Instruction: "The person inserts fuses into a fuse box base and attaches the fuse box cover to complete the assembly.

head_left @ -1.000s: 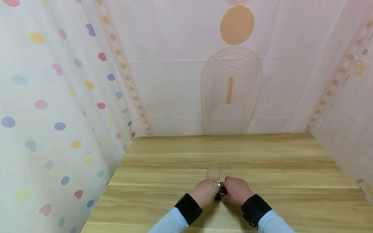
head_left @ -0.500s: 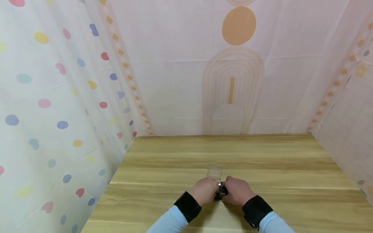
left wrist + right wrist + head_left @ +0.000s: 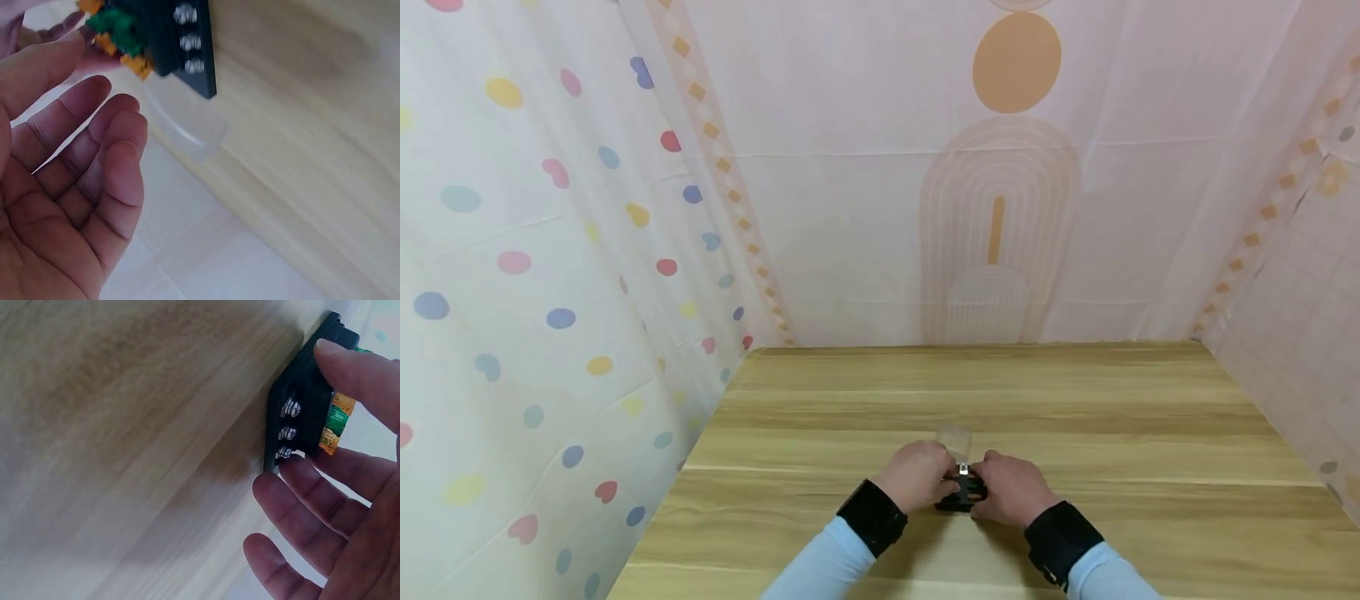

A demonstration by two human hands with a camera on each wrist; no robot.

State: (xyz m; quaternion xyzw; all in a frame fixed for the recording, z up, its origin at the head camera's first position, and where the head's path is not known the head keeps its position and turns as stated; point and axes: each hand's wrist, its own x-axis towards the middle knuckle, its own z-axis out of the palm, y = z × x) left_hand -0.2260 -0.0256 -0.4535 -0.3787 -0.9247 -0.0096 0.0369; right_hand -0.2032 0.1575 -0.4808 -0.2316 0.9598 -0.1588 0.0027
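Note:
A black fuse block [image 3: 303, 394] has silver screws along its side and orange and green blade fuses [image 3: 336, 422] on top. My right hand [image 3: 1017, 490] grips it, thumb on one side and fingers on the other. On its left, my left hand [image 3: 917, 475] is close by; in the left wrist view its fingers [image 3: 122, 175] are loosely bent and hold nothing. A clear plastic cover [image 3: 953, 437] lies just behind the block. Both hands partly hide the block in the head view.
The wood-grain table [image 3: 850, 408] extends around the hands. A pale patterned cloth [image 3: 835, 233] hangs along its back edge, a dotted cloth [image 3: 512, 333] at the left, and another cloth [image 3: 1300, 333] at the right.
My left hand has moved left, away from the fuse block, and more of the block shows. My right hand has kept its grip in nearly the same place.

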